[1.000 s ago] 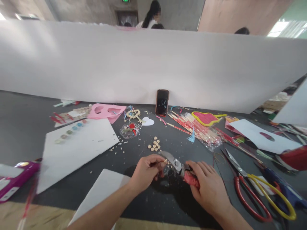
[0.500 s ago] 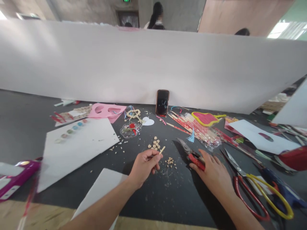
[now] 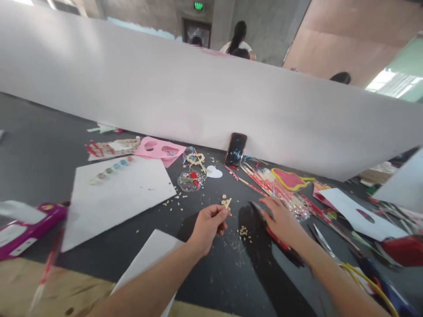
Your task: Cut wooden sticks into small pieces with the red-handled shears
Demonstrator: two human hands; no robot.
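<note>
A short pale wooden stick (image 3: 228, 203) is pinched between the thumb and fingers of my left hand (image 3: 209, 226). Just behind its tip lie small flower-shaped wooden pieces (image 3: 224, 197), partly hidden by the hand. Small cut bits (image 3: 243, 232) form a little heap between my hands. My right hand (image 3: 284, 218) hovers over red-handled pruning shears (image 3: 276, 238), its fingers stretched forward and apart. The shears lie on the table with their blades pointing away, partly covered by that hand. Beyond its fingertips, a blue tassel (image 3: 273, 190) is mostly hidden.
A phone (image 3: 235, 149) leans on the white partition (image 3: 198, 97). Patterned red sticks (image 3: 264, 178) in plastic lie behind my right hand. Scissors (image 3: 322, 240) are at the right. White boards (image 3: 115, 198), a pink mask (image 3: 160, 147) and a purple tool (image 3: 36, 229) fill the left.
My right hand has shifted forward from the shears' handles to over their middle, covering more of the tassel. The left hand still pinches the stick. The whole view has tilted.
</note>
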